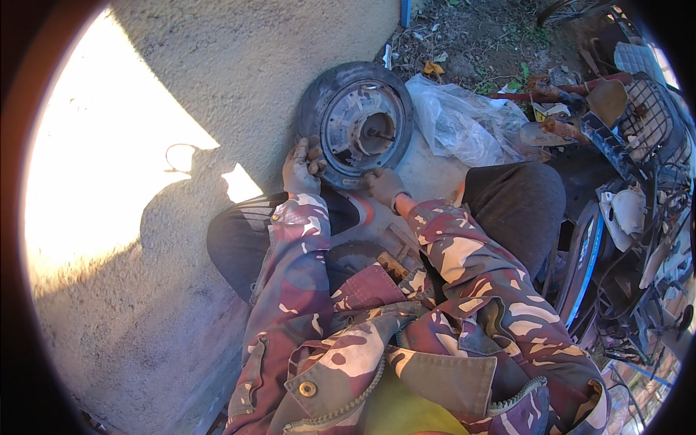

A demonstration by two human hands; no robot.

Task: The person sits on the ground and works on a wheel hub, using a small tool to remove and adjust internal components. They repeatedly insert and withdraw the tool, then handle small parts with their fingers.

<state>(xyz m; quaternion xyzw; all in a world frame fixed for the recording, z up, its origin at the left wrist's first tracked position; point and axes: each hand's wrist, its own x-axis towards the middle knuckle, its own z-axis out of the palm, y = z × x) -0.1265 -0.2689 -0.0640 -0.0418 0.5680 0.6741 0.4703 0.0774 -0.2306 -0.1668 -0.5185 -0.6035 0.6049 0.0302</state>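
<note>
A wheel (335, 138) with a black tyre and a grey metal hub stands tilted in front of me. A round recess with a stub of axle (380, 133) shows in the hub's middle. At the tyre's lower left is my left hand (303, 171), gloved, its fingers curled; anything between them is too small to make out. My right hand (384, 185), gloved too, is closed with its fingertips against the tyre's lower edge. Whatever those fingers pinch is hidden. Both forearms are in camouflage sleeves, and my bent knees flank the wheel.
A rough beige wall (217, 80) rises close on the left, partly sunlit. Crumpled clear plastic sheeting (464, 123) lies right of the wheel. Scrap parts (623, 217), including a black wire basket (647, 119), are heaped on the right. Soil with leaves (486, 43) lies beyond.
</note>
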